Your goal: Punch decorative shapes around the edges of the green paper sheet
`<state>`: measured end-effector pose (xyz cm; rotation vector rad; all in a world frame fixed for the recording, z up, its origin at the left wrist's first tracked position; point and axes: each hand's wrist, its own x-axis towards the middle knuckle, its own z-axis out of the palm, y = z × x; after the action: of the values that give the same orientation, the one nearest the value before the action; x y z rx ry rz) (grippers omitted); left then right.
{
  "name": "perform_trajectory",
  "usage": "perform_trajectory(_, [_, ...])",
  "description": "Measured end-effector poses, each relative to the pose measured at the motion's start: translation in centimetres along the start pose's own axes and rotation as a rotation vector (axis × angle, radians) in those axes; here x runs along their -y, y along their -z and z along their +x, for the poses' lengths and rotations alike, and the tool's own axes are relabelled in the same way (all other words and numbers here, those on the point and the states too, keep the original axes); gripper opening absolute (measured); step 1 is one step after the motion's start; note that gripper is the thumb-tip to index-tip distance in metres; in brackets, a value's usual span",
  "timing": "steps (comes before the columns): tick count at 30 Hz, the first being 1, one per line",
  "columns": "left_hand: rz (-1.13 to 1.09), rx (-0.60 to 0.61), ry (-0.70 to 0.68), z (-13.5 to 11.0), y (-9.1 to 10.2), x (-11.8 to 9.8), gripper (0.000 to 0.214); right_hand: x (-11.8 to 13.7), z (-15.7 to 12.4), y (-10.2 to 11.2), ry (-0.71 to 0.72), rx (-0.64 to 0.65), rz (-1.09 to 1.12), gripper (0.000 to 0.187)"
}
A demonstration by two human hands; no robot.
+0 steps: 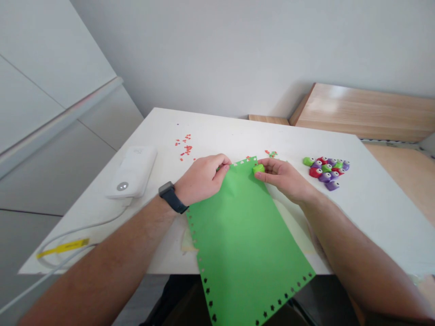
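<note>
A green paper sheet (238,226) lies across the white table (367,199) and hangs over its near edge; small shapes are punched along its borders. My left hand (202,177), with a dark watch on the wrist, is closed and pinches the sheet's far left corner. My right hand (283,177) grips a small green paper punch (258,168) set on the sheet's far edge.
A cluster of several small green, red and purple punches (326,171) sits to the right. Red paper bits (184,147) are scattered at the far left. A white device (132,172) with a cable lies at the left. A wooden bench (367,111) stands behind.
</note>
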<state>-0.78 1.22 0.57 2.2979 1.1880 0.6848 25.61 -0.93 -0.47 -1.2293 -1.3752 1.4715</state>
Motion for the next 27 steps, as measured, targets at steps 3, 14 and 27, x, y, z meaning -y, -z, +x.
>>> perform_trajectory(3, [0.003,-0.001,-0.006,-0.03,0.02,0.02,0.023,-0.02,-0.03,0.00,0.002,-0.009,-0.009,0.040])
perform_trajectory(14, [0.009,-0.005,-0.006,0.02,0.05,-0.09,0.023,-0.32,0.16,0.23,0.007,0.000,0.025,0.040])
perform_trajectory(27, [0.001,-0.004,-0.004,-0.05,0.04,-0.13,0.022,-0.11,0.13,0.06,-0.005,-0.004,0.010,0.040])
